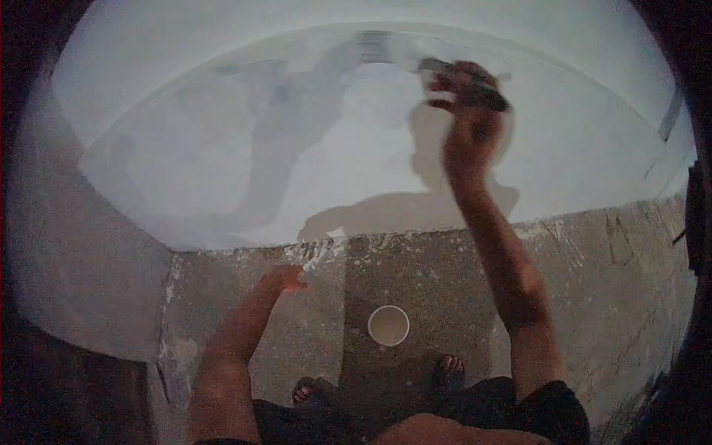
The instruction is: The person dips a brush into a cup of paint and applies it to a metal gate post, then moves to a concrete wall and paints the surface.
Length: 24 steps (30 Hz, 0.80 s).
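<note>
My right hand (475, 89) is raised to the white wall (371, 156), its fingers wrapped round a dark, long flat tool (489, 98). The tool is blurred, and its exact kind does not show; its far end points up and left, close to the wall. Lower down on the left, my left hand (285, 279) hangs over the floor near the wall's base. Its fingers are partly spread with nothing in them. Grey, damp-looking patches (271, 163) and shadows of my arm cross the wall.
A round pale container (370, 319) stands on the concrete floor (311, 348) between the wall and my feet (451, 365). White spatters (319, 252) mark the floor along the wall's foot. A side wall (89, 259) rises at the left.
</note>
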{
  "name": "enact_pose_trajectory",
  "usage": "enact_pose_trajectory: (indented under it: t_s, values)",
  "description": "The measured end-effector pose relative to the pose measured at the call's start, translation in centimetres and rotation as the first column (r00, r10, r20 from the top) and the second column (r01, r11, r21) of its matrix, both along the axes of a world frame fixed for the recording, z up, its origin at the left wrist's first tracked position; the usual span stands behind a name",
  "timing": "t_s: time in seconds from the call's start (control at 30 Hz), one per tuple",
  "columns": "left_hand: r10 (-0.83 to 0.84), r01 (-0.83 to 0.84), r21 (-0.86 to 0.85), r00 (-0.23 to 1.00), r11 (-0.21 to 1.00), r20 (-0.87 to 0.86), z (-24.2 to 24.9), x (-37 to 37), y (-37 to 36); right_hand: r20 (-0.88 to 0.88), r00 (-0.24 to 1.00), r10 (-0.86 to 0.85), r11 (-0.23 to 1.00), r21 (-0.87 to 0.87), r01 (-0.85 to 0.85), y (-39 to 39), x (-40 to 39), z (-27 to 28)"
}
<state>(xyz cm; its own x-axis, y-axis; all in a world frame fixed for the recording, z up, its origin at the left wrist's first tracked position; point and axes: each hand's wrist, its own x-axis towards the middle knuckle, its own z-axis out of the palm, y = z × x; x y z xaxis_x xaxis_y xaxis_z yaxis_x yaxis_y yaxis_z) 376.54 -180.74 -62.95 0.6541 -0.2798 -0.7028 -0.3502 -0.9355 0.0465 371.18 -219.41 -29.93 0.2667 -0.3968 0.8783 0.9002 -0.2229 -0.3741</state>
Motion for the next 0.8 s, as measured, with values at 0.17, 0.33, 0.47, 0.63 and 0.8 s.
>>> enact_pose_trajectory:
  t_s: [0.17,0.33,0.47,0.63,0.8]
  values:
    - [0.079,-0.058,0.177,0.991,0.982,-0.113,-0.7,3.4,4.1,-0.003,0.99,-0.141,0.99,0.024,0.141,1.1,-4.2,1.3]
    - [0.037,-0.047,0.157,0.997,0.986,0.064,-4.5,5.4,8.8,-0.083,0.952,0.294,0.955,-0.007,-0.296,8.2,-0.5,3.4]
    - [0.043,-0.057,0.161,0.995,0.985,0.09,-4.9,5.0,7.5,-0.131,0.977,0.169,0.986,0.017,-0.168,8.1,1.8,3.2]
    - [0.11,-0.118,0.132,0.992,0.984,0.066,-2.5,4.7,7.7,-0.004,0.992,-0.128,0.991,0.034,0.128,2.4,-1.7,2.4]
    - [0.118,-0.127,0.1,0.989,0.987,0.094,-0.8,3.8,8.2,0.079,0.996,0.027,0.988,-0.153,-0.014,3.4,-2.8,2.7]
